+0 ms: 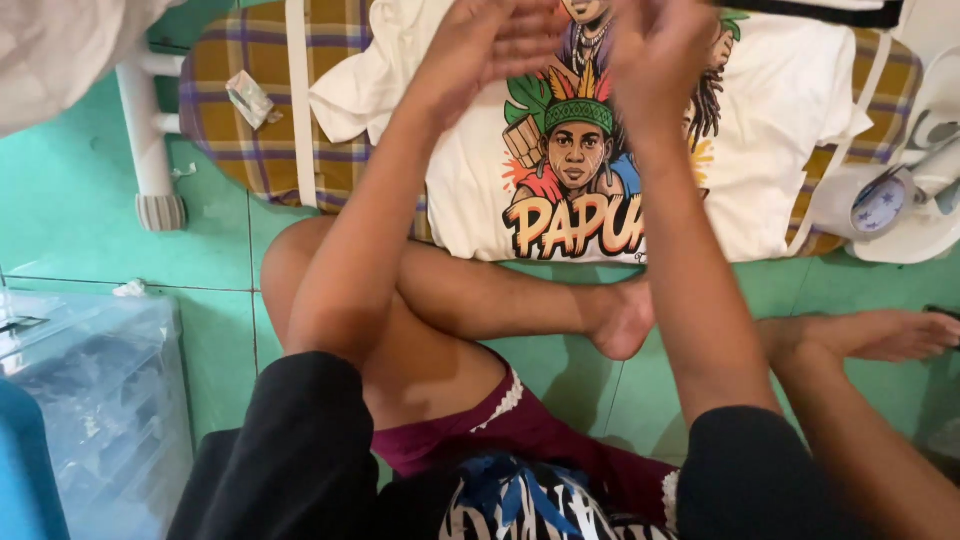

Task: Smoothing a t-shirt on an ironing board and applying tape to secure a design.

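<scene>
Hovering over white printed shirt (780,130): left hand (490,40), right hand (660,45), fingers spread; clear wrapper (248,98) left

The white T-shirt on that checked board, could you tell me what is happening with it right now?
A person sits cross-legged on a green tiled floor, both arms stretched out over a white T-shirt with a colourful print. The shirt lies spread on a low checked ironing board. The left hand and right hand are open, fingers spread, above the shirt's upper part; whether they touch it is unclear. An iron rests at the board's right end.
</scene>
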